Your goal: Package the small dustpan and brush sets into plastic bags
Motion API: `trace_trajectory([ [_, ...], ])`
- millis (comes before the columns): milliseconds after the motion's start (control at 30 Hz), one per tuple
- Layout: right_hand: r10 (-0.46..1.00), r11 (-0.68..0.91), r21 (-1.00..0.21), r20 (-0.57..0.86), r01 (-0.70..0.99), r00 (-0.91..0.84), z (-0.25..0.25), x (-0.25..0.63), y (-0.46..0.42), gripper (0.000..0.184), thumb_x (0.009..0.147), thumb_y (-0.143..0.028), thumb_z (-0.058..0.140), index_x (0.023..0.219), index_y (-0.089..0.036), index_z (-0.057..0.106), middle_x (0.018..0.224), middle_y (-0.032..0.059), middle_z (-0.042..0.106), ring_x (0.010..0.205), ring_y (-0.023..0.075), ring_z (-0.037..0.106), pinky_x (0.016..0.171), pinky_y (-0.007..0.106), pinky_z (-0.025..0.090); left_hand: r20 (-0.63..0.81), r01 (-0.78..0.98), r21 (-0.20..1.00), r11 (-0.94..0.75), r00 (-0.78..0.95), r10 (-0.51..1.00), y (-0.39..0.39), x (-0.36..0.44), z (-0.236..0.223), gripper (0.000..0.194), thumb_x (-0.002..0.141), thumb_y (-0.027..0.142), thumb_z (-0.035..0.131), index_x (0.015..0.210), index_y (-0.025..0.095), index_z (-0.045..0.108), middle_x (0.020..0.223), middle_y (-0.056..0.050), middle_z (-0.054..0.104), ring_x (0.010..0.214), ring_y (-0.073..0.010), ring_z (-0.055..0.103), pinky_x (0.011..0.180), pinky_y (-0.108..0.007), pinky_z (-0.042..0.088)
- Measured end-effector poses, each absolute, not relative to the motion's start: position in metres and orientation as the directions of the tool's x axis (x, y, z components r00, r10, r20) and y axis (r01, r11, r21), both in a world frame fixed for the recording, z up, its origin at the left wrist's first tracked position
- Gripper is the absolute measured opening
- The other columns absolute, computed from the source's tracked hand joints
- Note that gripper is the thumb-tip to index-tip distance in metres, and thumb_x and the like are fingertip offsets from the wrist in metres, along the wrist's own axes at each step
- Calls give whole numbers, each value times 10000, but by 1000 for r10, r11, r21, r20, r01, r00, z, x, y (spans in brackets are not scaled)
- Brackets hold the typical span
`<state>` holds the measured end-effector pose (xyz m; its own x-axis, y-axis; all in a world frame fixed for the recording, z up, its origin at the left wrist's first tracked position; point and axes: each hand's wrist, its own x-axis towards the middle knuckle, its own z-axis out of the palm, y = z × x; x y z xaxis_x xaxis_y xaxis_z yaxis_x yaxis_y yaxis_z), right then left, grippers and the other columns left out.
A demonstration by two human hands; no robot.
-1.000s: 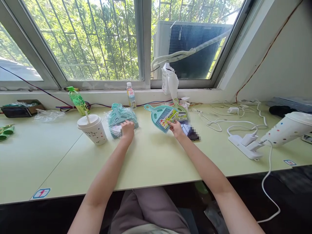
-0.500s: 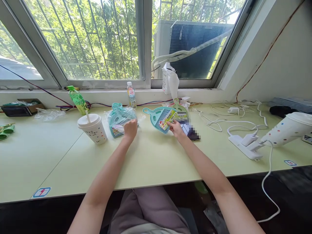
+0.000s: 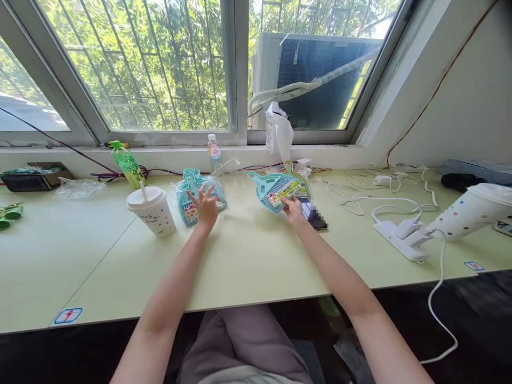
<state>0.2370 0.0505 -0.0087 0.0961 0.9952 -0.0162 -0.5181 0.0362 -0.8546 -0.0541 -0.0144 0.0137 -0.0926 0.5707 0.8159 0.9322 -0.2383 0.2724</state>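
My left hand (image 3: 207,205) is open, its fingers spread over a bundle of teal mini dustpans in clear plastic wrap (image 3: 191,197). A clear plastic wrapper (image 3: 227,166) is up in the air just beyond that hand. My right hand (image 3: 294,209) pinches the near edge of a teal dustpan with a coloured label (image 3: 271,190) and holds it tilted above the table. Behind that dustpan lies a green dustpan (image 3: 298,180). A dark phone (image 3: 314,215) lies right beside my right hand.
A white lidded cup with a straw (image 3: 152,211) stands left of the bundle. A green bottle (image 3: 127,165) and a small water bottle (image 3: 215,154) stand by the window ledge. A white power strip (image 3: 400,238) with cables and a dotted white device (image 3: 468,210) lie at the right.
My left hand pulled a clear wrapper off the bundle, then opened and let it fly toward the window. My right hand shifted the labelled dustpan slightly right.
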Motion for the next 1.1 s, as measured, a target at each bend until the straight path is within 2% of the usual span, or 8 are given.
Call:
trace_trajectory([
  [133, 996, 27, -859, -21, -511, 88, -12, 236, 51, 358, 645, -116, 758, 963, -203, 620, 869, 6, 750, 821, 175, 716, 734, 294, 613, 804, 955, 282, -98, -179, 567, -14, -49, 15, 292, 878, 174, 437, 1048, 205, 673, 1301, -108, 569, 1323, -312, 387, 1147, -619, 50],
  [267, 998, 24, -875, -4, -484, 56, -14, 232, 49, 353, 646, -129, 762, 961, -206, 622, 881, 5, 749, 800, 170, 717, 726, 292, 614, 659, 970, 111, -216, 90, 747, -21, -8, 13, 566, 893, 360, 491, 1408, 139, 412, 1346, -161, 539, 1208, -294, 501, 1044, -447, 348],
  [333, 999, 15, -879, -6, -477, 41, -14, 231, 48, 341, 648, -130, 760, 954, -201, 625, 882, 10, 749, 805, 171, 716, 732, 294, 613, 540, 968, -10, -251, 216, 814, -24, 8, 8, 590, 881, 292, 504, 1435, 133, 377, 1315, -182, 558, 1171, -308, 528, 983, -429, 383],
  [433, 999, 19, -877, 0, -481, 39, -13, 231, 47, 346, 649, -125, 757, 960, -201, 625, 874, 9, 748, 811, 174, 717, 735, 296, 614, 345, 976, -59, -211, 219, 913, -24, 12, 1, 445, 843, 53, 419, 1244, 136, 591, 1018, -152, 685, 1001, -275, 615, 889, -383, 416],
  [533, 998, 31, -873, 2, -488, 59, -12, 232, 48, 370, 650, -118, 757, 982, -205, 621, 870, 5, 748, 812, 174, 717, 734, 296, 616, 275, 992, -14, -129, 128, 953, -18, -2, 1, 390, 802, -19, 400, 1001, 132, 699, 909, -139, 687, 912, -249, 643, 838, -349, 428],
  [700, 1000, 13, -880, -1, -475, 29, -8, 235, 50, 385, 655, -122, 766, 1001, -204, 618, 870, 8, 746, 811, 179, 720, 744, 303, 617, 325, 995, 76, -72, 44, 945, -7, -22, 0, 426, 746, -49, 409, 978, 163, 696, 949, -109, 662, 922, -229, 634, 816, -319, 448],
  [967, 962, -84, -937, 12, -338, -273, 1, 230, 41, 319, 621, -131, 793, 913, -165, 670, 874, 50, 753, 746, 176, 715, 647, 264, 607, 698, 854, 484, -189, -246, 673, -2, -47, 2, 399, 789, -8, 352, 961, 183, 657, 978, -93, 630, 895, -221, 617, 817, -357, 498],
  [1100, 947, -89, -943, 21, -322, -322, 3, 218, 32, 331, 606, -122, 805, 908, -171, 679, 862, 51, 755, 747, 179, 713, 655, 272, 608, 762, 811, 526, -256, -316, 565, -6, -54, 9, 318, 862, 82, 383, 1048, 202, 612, 1036, -81, 607, 902, -203, 618, 831, -348, 503],
])
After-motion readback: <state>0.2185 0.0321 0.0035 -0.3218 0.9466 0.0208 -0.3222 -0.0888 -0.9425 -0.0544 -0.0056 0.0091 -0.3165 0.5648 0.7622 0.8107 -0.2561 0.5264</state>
